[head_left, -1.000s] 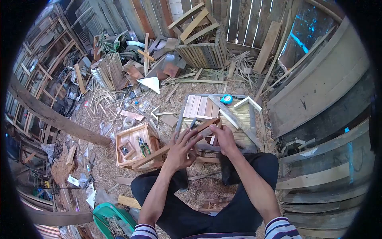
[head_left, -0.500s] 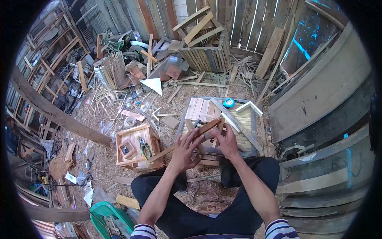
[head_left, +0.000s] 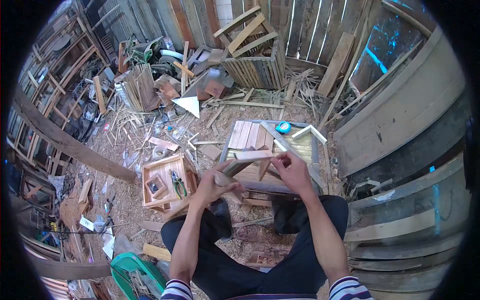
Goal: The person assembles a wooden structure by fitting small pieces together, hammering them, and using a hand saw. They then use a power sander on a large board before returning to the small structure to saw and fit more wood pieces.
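Note:
A wooden frame (head_left: 252, 155) of joined strips is held above the slatted table (head_left: 240, 132), tilted. My left hand (head_left: 216, 185) is wrapped round its left strip, thumb toward the right. At the frame's right corner my right hand (head_left: 294, 172) pinches the wood between thumb and fingers. Beyond the hands on the table lie a blue tape measure (head_left: 283, 127), an L-shaped wooden piece (head_left: 311, 131) and a long grey strip (head_left: 274, 134). The exact shape of the frame's far side is hard to make out.
On the left stands a wooden box (head_left: 165, 166) carrying pliers (head_left: 178, 184) and a small square frame (head_left: 155, 185). A green plastic tub (head_left: 135, 262) sits lower left. A slatted crate (head_left: 254, 72) stands at the back. Wood scraps and shavings cover the floor.
The wooden frame has been turned so a pale face now shows on top. My left hand has moved left and down around its strip; my right hand has shifted slightly right.

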Demonstrator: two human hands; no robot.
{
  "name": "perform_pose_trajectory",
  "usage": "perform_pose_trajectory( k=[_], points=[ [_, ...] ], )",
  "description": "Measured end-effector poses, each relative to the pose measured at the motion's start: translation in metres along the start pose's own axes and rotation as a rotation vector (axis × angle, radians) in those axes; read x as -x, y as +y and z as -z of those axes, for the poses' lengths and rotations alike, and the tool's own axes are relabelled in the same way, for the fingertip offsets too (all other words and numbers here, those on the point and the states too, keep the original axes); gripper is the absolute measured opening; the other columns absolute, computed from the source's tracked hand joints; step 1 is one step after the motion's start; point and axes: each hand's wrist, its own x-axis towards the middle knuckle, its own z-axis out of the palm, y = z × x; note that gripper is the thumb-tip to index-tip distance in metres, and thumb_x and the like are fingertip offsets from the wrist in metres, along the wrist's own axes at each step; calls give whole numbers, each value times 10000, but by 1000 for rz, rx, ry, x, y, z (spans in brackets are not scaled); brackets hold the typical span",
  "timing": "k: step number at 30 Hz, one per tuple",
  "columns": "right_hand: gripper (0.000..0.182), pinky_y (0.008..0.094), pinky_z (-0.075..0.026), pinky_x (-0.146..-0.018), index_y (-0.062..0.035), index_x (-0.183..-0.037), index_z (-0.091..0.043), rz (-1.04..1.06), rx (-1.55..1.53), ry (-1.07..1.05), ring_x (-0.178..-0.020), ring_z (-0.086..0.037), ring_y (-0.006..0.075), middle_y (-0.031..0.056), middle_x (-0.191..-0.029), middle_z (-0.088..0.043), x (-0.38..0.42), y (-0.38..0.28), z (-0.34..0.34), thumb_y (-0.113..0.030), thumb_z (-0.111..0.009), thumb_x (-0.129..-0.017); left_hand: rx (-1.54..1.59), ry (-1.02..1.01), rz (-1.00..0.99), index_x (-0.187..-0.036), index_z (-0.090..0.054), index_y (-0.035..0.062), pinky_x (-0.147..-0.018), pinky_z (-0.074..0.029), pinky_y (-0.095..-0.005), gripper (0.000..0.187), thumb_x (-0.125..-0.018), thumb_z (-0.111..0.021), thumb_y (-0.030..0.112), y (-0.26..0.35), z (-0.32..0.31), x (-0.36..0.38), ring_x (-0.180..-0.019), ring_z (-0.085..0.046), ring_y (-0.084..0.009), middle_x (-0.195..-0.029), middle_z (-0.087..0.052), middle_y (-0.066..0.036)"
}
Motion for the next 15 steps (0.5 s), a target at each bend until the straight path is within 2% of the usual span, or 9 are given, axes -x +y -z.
perform_pose_trajectory(
  k=[2,3,4,6,7,9,11,13,15],
  points=[
    [461,354,-513,-771,-11,-1113,-612,404,84,229,-1001,-627,235,153,-1064,-647,0,6,-3,-423,-598,-906,359,-65,307,-1256,-549,28,-865,-461,-314,632,-726,-823,234,-9,6,4,-987,-573,-156,-1105,-629,-86],
    [465,350,-478,-837,-2,-1160,-597,314,-87,108,-1077,-576,218,165,-1172,-607,2,2,-2,-392,-610,-907,279,-41,200,-1239,-540,-18,-814,-464,-279,620,-744,-811,240,-10,6,3,-933,-560,-120,-1030,-620,-59],
    [465,350,-478,-837,-2,-1160,-597,311,-86,106,-1077,-576,218,165,-1172,-607,-2,5,-4,-392,-610,-907,281,-41,203,-1239,-540,-18,-814,-464,-279,620,-744,-811,240,-12,5,3,-933,-560,-120,-1030,-620,-59],
    [439,255,-464,-827,-19,-1263,-550,329,-261,-141,-971,-554,138,91,-1129,-602,-7,5,-6,-329,-568,-953,421,-126,273,-1231,-540,-21,-781,-466,-280,609,-774,-783,299,-17,3,2,-892,-565,-132,-981,-620,-55],
    [441,257,-453,-849,-1,-1289,-529,207,-313,-228,-994,-535,115,70,-1134,-597,-7,6,-5,-300,-550,-966,426,-126,277,-1231,-540,-21,-781,-466,-280,609,-774,-783,299,-18,0,4,-892,-565,-132,-981,-620,-55],
    [456,267,-459,-843,9,-1274,-534,154,-398,-261,-989,-537,115,63,-1115,-594,-12,10,-5,-315,-562,-956,431,-104,288,-1226,-542,-20,-774,-468,-295,673,-801,-723,470,-15,-4,6,-876,-563,-144,-950,-614,-60],
    [471,277,-464,-837,19,-1260,-540,99,-485,-295,-984,-540,115,56,-1095,-590,-10,7,-5,-330,-574,-946,427,-95,285,-1224,-545,-17,-778,-470,-308,719,-796,-687,543,-22,-8,8,-882,-567,-156,-959,-616,-68],
    [518,274,-450,-821,0,-1245,-559,-64,-736,-397,-927,-554,138,55,-1057,-598,-2,-5,0,-390,-610,-908,348,-103,245,-1205,-562,-17,-814,-463,-327,795,-805,-584,670,-32,-8,8,-929,-569,-185,-1007,-618,-88],
    [512,294,-468,-806,-3,-1249,-547,-84,-748,-421,-911,-553,139,48,-1059,-584,-4,2,-2,-382,-605,-909,357,-118,246,-1200,-567,-17,-835,-454,-326,759,-829,-572,645,-23,-6,6,-953,-564,-188,-1025,-617,-95]
  ],
)
